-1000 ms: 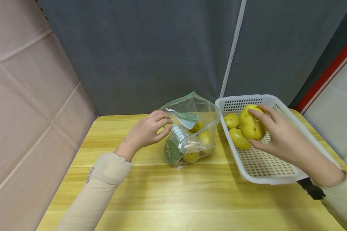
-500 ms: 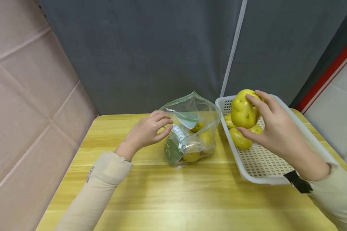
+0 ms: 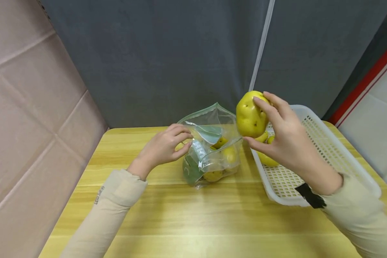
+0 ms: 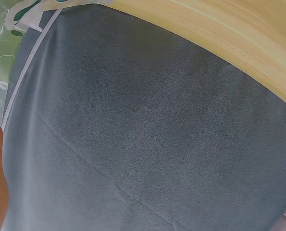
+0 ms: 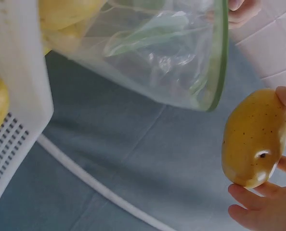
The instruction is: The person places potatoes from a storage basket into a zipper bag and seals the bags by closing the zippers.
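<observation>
Potato point(image 3: 251, 115) | shifted from above basket point(image 3: 280, 183) to near bag point(image 3: 191, 170) | right hand point(image 3: 286, 138): pinching potato | left hand point(image 3: 164, 145): pinching bag

Glossy yellow oval potato point(image 3: 251, 115) held upright in right hand point(image 3: 285, 134), beside clear green-trimmed plastic zip bag point(image 3: 209, 149). Bag standing, mouth open, yellow potatoes point(image 3: 229, 154) inside.
</observation>
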`<state>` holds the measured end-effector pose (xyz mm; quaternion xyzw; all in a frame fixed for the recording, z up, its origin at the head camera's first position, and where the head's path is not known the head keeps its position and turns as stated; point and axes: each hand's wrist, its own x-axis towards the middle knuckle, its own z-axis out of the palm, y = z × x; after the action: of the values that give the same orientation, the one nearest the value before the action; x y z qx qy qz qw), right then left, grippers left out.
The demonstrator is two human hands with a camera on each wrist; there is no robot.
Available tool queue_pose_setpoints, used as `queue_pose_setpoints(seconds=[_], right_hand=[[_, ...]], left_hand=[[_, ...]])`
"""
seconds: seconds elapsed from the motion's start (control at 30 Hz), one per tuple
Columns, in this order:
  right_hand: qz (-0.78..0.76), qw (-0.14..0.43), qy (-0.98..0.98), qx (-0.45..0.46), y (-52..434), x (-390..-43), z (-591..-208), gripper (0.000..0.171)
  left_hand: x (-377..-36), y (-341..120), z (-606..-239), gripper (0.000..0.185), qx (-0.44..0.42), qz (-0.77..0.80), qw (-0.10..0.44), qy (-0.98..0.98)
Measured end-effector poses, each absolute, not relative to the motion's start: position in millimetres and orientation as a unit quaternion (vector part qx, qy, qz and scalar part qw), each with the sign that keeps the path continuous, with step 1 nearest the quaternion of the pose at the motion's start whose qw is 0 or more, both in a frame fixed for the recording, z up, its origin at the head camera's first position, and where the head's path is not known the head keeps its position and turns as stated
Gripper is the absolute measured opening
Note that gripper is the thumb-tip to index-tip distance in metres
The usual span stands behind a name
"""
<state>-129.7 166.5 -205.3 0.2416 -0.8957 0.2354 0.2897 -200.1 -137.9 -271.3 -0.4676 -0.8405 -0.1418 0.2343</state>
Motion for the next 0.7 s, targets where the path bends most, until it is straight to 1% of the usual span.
queue_pose_setpoints(seconds=[0.3,0.5,0.7], right_hand=[[0.222,0.289,-0.895,0.257,151.6,-134.6,-206.7,0.081],[0.218,0.285,-0.894,0.270,144.7,-139.3,-212.0,0.082],[0.214,0.271,-0.896,0.278,137.2,-144.2,-215.3,0.082]], left_hand=[[-200.6,-137.7,-271.4,0.018,-0.471,-0.141,0.233,-0.839],[-199.8,-137.7,-271.7,0.017,-0.468,-0.140,0.229,-0.842],[-198.9,-137.1,-271.6,0.018,-0.465,-0.140,0.227,-0.844]])
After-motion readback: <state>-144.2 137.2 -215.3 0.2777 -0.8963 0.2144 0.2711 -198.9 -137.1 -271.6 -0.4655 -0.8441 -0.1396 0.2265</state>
